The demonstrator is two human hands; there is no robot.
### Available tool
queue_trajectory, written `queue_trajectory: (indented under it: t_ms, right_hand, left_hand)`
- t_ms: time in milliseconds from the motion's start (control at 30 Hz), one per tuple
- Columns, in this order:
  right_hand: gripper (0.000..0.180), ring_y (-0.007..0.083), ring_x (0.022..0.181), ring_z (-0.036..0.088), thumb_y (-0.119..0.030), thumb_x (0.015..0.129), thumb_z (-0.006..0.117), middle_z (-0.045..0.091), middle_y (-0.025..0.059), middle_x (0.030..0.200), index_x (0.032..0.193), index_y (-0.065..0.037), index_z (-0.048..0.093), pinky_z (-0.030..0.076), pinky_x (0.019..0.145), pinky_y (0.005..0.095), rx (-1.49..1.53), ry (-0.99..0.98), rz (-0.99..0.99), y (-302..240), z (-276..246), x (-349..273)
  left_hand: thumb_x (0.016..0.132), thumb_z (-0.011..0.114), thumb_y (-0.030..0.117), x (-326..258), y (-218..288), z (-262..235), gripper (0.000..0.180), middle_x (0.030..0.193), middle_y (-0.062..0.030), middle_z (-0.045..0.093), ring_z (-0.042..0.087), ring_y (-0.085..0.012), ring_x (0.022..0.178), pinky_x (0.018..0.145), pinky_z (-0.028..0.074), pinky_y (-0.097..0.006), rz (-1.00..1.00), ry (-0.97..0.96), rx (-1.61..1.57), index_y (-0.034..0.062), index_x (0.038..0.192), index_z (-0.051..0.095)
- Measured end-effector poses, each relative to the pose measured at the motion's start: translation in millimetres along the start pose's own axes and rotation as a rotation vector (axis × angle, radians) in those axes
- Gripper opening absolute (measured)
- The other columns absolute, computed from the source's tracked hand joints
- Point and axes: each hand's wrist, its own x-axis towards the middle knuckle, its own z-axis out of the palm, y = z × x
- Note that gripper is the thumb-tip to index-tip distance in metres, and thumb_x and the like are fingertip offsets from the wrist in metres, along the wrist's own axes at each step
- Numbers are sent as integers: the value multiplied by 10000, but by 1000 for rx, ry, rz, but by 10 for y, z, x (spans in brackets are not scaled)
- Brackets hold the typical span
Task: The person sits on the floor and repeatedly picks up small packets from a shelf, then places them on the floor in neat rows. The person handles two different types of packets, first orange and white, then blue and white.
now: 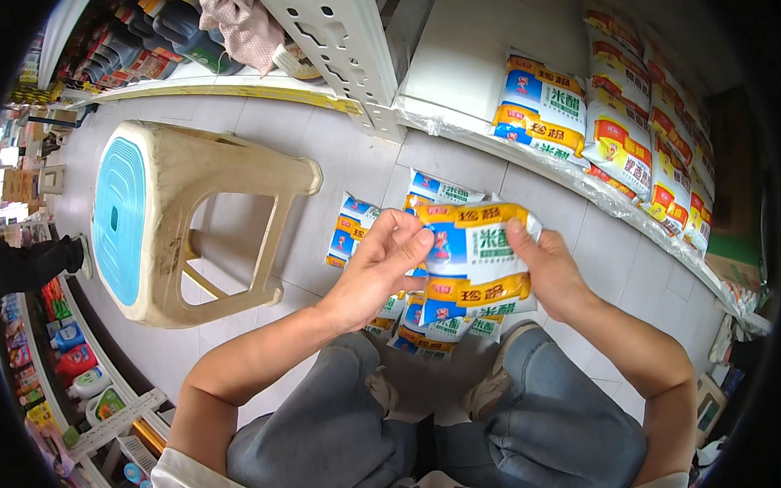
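A soft plastic vinegar pouch [477, 250], printed in yellow, white and blue, is held up in front of my knees. My left hand [381, 266] has its thumb and bent fingers at the pouch's left edge. On the opposite edge, my right hand [548, 269] pinches it with the thumb on top. More pouches of the same pattern lie on the floor beneath, partly covered by the held one; one pouch [351, 229] shows beyond my left hand and another pouch [440, 189] lies farther off.
At the left, a worn plastic stool [208, 199] with a blue seat pad lies on its side. A low white shelf [453, 78] at the right carries a vinegar pouch [540, 105] and stacked pouches [623, 124]. Dark bottles fill a far-left shelf; a person's foot [83, 255] shows at the left edge.
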Motion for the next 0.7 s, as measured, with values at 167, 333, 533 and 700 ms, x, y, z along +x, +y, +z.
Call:
queue_trajectory:
  t_ms: [167,333,533,700]
  right_hand:
    - [434,149,959,660,-376,1007,532,678,102,1082,1188,12,599,542,857,312,128,196,-258,-597,-58,190]
    - [557,187,961,651,-382,990,563,631,162,1139,1259,100,492,541,841,329,200,252,-386,-1233,-10,669]
    - [669,210,967,618,-374,988,572,551,219,1237,1353,147,363,535,809,322,166,356,-351,-1351,113,1328]
    - [674,225,1021,606,-378,988,567,542,224,1232,1355,144,350,545,826,330,237,248,-299,-1278,161,1542]
  left_hand:
    - [1031,465,319,40,179,85,339,1360,-167,453,541,-314,1237,940,546,-516,176,-84,-73,51,1235,422]
    - [1034,451,313,59,202,56,344,1431,-208,408,550,-372,1225,914,561,-525,182,-82,-34,34,1234,425]
    - [1032,452,326,51,193,56,357,1422,-212,427,584,-374,1181,852,593,-498,158,-70,4,32,1233,432]
    - [1023,489,309,50,161,13,324,1358,-181,493,627,-336,1116,806,614,-453,153,-43,-23,48,1211,450]
